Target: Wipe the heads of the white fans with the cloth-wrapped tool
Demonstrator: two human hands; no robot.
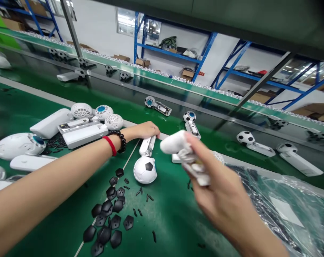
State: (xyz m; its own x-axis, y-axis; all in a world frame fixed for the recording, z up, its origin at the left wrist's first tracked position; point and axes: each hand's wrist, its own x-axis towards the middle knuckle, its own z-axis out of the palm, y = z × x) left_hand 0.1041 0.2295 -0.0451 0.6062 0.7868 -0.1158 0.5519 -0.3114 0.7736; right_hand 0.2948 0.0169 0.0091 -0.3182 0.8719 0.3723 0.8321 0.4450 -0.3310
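Observation:
My left hand (150, 130), with its fingers curled down, grips the far end of the handle of a soccer-ball handheld fan (145, 170). The fan's white ball head, with a black pentagon, rests on the green bench and points towards me. To the right, raised above the bench, my right hand (217, 178) is closed on a white plastic piece (178, 142). Motion blurs the piece, and the fingers cover part of it. Behind it a white fan part (175, 158) shows only partly. Loose black pentagon pieces (104, 233) and small black strips (150, 197) lie near the fan.
White fan housings (84, 135) crowd the left side. A clear plastic bag (287, 214) of dark pieces lies at right. Beyond the bench edge, a green conveyor (217, 132) carries several ball-headed fans (246, 137). Blue shelves (167, 48) stand against the wall.

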